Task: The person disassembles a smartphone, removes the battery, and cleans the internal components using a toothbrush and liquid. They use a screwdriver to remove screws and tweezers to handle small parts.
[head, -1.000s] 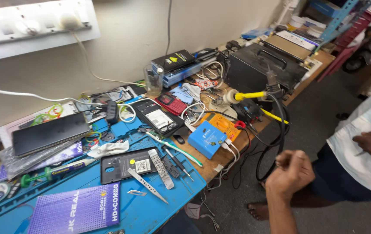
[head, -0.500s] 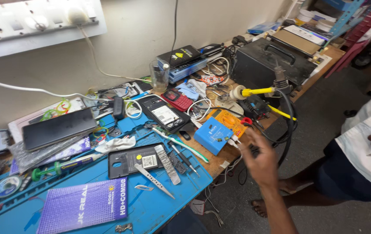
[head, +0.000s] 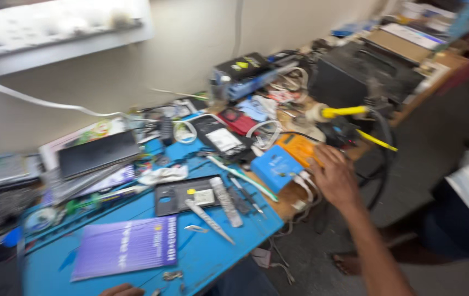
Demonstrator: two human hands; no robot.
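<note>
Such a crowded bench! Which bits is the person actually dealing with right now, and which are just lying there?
In hand:
- right hand, reaching onto the bench edge
- orange box and blue box, right beside that hand
- white cables near its fingers

Lying about:
- purple booklet
- tweezers
- opened phone
- yellow-handled tool
- dark tablet

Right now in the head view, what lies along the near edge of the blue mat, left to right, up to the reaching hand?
Purple booklet → grey tweezers → blue box → orange box → right hand, fingers spread beside the orange box.
</note>
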